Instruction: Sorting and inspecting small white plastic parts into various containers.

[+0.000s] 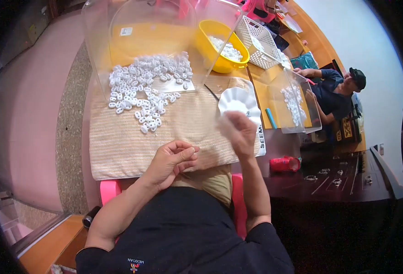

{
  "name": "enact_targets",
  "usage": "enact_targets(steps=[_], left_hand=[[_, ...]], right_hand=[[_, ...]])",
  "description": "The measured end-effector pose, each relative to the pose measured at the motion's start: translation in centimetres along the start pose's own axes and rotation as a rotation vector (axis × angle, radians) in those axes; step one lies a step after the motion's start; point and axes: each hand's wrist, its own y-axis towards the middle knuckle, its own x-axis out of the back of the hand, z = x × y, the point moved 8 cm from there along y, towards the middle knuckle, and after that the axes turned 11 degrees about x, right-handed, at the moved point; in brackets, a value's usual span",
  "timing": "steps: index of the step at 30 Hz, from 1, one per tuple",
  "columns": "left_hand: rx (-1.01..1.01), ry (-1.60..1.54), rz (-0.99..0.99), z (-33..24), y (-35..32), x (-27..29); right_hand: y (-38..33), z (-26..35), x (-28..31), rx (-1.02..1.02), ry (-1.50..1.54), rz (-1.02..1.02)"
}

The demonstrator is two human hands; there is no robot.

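My left hand [171,160] rests on the beige woven mat [119,141] near its front edge, fingers curled with the fingertips pinched together; whether it holds a small piece I cannot tell. My right hand [238,132] is blurred, raised just below a white scalloped dish [238,99], fingers bent. A heap of small white plastic pieces [146,89] lies on the mat, spilling out of a clear plastic bin [142,32] tipped on its side.
A yellow bowl [210,41] with white pieces and a white lattice basket [258,41] stand at the back. Another person [336,89] sits at the right behind a second clear bin [297,102]. A red object [284,163] lies right of the mat.
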Motion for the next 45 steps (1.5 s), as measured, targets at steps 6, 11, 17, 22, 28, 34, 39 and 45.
enact_targets(steps=[6, 11, 17, 22, 28, 34, 39, 45], left_hand=[[-0.002, 0.007, -0.047, -0.1, -0.2, 0.4], [-0.010, 0.027, -0.040, -0.1, -0.2, 0.1], [-0.017, 0.008, -0.050, -0.8, -0.3, 0.5], [-0.020, -0.012, -0.033, -0.6, -0.6, 0.4], [-0.029, -0.002, -0.037, -0.6, -0.5, 0.2], [-0.038, -0.009, -0.024, -0.5, -0.6, 0.3], [-0.053, -0.009, -0.011, -0.5, -0.4, 0.5], [-0.051, -0.006, -0.023, -0.6, -0.5, 0.7]], right_hand=[[8.7, 5.1, 5.0, 0.481, -0.302, -0.419], [17.7, 2.2, 7.6, 0.368, -0.469, -0.373], [15.7, -2.9, 5.1, 0.283, -0.390, -0.128], [9.4, -4.7, -2.9, 0.173, -0.371, 0.241], [7.3, -5.4, -7.5, 0.166, -0.502, 0.396], [6.6, -4.1, -11.0, 0.283, -0.724, 0.557], [6.7, -3.9, -11.5, 0.203, -0.911, 0.542], [6.4, -3.7, -11.9, 0.211, -0.896, 0.634]])
